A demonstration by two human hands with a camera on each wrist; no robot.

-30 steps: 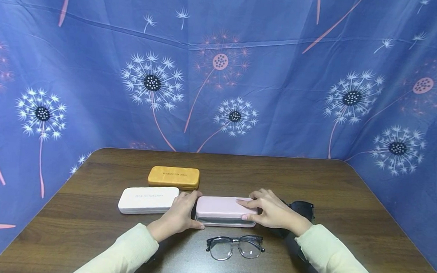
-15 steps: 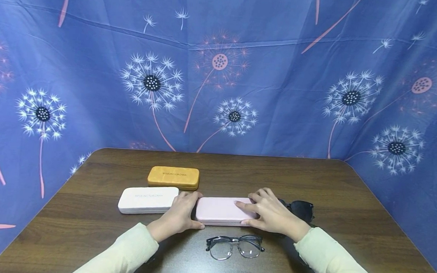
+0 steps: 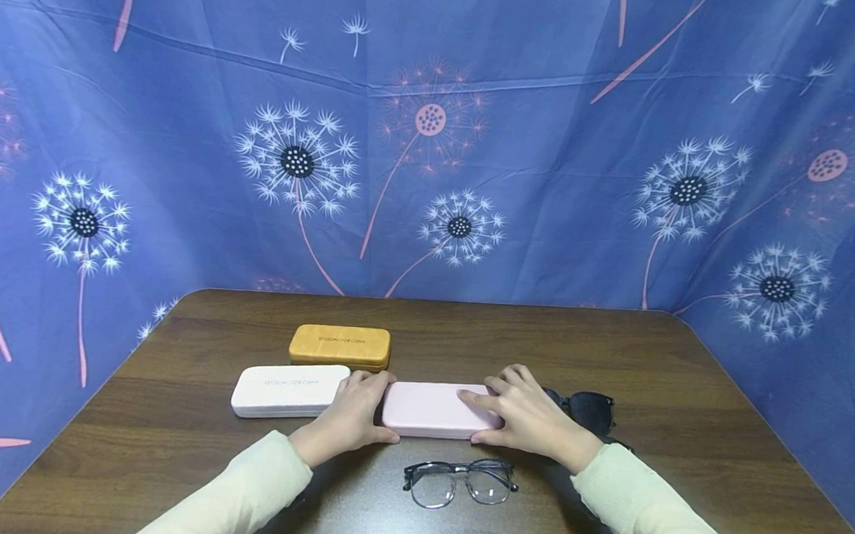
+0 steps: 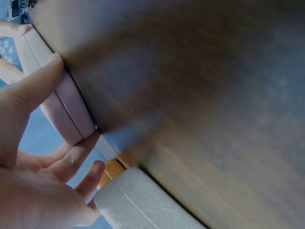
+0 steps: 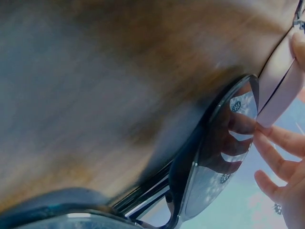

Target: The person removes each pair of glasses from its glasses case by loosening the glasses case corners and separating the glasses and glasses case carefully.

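Observation:
A pink glasses case (image 3: pixel 427 412) lies on the table with its lid down. My left hand (image 3: pixel 350 412) grips its left end, thumb along the front side and fingers at the end, as the left wrist view (image 4: pixel 43 105) also shows. At the other end my right hand (image 3: pixel 536 418) holds the case between thumb and fingers, the index finger lying on the lid. Black-rimmed eyeglasses (image 3: pixel 436 488) rest in front of the case. Dark sunglasses (image 3: pixel 592 411) sit beside the right hand, partly hidden by it; their lens (image 5: pixel 219 157) looms large in the right wrist view.
A white glasses case (image 3: pixel 286 390) stands next to the left hand, its right end hidden behind the fingers. Farther back is a yellow glasses case (image 3: pixel 339 345). A blue dandelion-print cloth (image 3: pixel 546 225) hangs behind the brown wooden table (image 3: pixel 576 339).
The pink case's lid has come down: a dark gap along its front has vanished. My right hand has sunk slightly with it, while my left hand has stayed almost in place.

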